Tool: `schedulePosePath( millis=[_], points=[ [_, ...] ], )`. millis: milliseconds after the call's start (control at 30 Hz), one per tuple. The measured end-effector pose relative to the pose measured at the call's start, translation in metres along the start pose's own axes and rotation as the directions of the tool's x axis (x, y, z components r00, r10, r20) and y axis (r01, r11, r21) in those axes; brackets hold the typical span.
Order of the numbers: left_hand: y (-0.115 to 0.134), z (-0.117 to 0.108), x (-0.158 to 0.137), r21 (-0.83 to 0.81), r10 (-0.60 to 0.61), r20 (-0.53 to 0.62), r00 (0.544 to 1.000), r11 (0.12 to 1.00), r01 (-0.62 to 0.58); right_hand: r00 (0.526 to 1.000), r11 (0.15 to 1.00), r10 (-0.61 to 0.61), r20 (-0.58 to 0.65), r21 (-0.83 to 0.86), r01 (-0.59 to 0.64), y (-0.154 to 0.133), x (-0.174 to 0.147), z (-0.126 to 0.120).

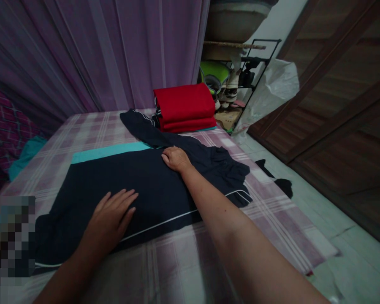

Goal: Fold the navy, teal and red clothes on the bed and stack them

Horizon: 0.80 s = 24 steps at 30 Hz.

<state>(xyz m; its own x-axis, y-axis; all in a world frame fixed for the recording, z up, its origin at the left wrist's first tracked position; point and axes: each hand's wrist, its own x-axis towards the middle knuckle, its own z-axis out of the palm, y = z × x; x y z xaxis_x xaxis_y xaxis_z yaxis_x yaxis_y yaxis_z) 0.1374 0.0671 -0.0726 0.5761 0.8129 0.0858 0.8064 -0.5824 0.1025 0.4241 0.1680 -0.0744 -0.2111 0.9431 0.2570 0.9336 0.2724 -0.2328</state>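
Note:
A dark navy shirt (139, 177) with white piping lies flat on the checked cloth, its collar end to the right and one sleeve (139, 126) stretched toward the back. Along its far edge runs a turquoise strip (107, 153); whether it belongs to the shirt I cannot tell. My left hand (115, 213) rests flat on the body of the shirt, fingers spread. Farther back, my right hand (176, 158) is closed on the shirt fabric near the sleeve, its fingers curled and their tips partly hidden.
Folded red cloth (186, 107) is stacked at the back of the checked surface (272, 223), touching the sleeve. Behind hangs a purple curtain (129, 50). On the right stand a shoe rack (253, 63) with a plastic bag (281, 80) and a brown wooden door (335, 105).

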Motion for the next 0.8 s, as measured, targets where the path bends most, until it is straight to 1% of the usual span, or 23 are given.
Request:
schedulePosePath(
  millis=[100, 167, 233, 300, 367, 467, 533, 600, 667, 800],
  points=[
    [0.025, -0.005, 0.007, -0.074, 0.109, 0.036, 0.993, 0.992, -0.107, 1.0, 1.0, 0.006, 0.004, -0.014, -0.006, -0.001, 0.0, -0.001],
    [0.043, -0.01, 0.013, -0.116, 0.212, 0.024, 0.977, 0.971, -0.208, 1.0, 1.0, 0.014, 0.01, -0.024, -0.013, -0.002, 0.0, -0.002],
    [0.063, -0.014, 0.018, -0.144, 0.333, -0.018, 0.943, 0.932, -0.332, 1.0, 1.0, 0.014, 0.011, -0.027, -0.014, -0.002, 0.0, -0.003],
    [0.084, -0.019, 0.022, -0.155, 0.444, -0.087, 0.892, 0.879, -0.452, 1.0, 0.999, 0.009, 0.009, -0.032, -0.009, -0.002, 0.0, -0.003],
    [0.105, -0.023, 0.025, -0.156, 0.511, -0.173, 0.842, 0.83, -0.536, 1.0, 0.999, 0.008, 0.003, -0.04, -0.008, -0.002, 0.0, -0.003],
    [0.131, -0.028, 0.029, -0.18, 0.535, -0.298, 0.791, 0.782, -0.597, 1.0, 0.999, 0.013, -0.006, -0.05, -0.014, -0.001, 0.0, -0.002],
    [0.142, -0.031, 0.033, -0.199, 0.543, -0.341, 0.768, 0.756, -0.623, 1.0, 0.999, 0.013, -0.009, -0.053, -0.014, -0.001, 0.0, -0.001],
    [0.149, -0.032, 0.037, -0.193, 0.56, -0.344, 0.754, 0.743, -0.64, 1.0, 0.999, 0.015, -0.012, -0.052, -0.015, -0.001, 0.0, -0.001],
    [0.151, -0.031, 0.039, -0.174, 0.57, -0.33, 0.752, 0.747, -0.642, 1.0, 0.999, 0.019, -0.016, -0.046, -0.02, -0.001, 0.0, 0.0],
    [0.145, -0.028, 0.037, -0.167, 0.601, -0.303, 0.739, 0.73, -0.662, 1.0, 0.999, 0.021, -0.021, -0.029, -0.022, 0.0, 0.0, 0.001]
  ],
)
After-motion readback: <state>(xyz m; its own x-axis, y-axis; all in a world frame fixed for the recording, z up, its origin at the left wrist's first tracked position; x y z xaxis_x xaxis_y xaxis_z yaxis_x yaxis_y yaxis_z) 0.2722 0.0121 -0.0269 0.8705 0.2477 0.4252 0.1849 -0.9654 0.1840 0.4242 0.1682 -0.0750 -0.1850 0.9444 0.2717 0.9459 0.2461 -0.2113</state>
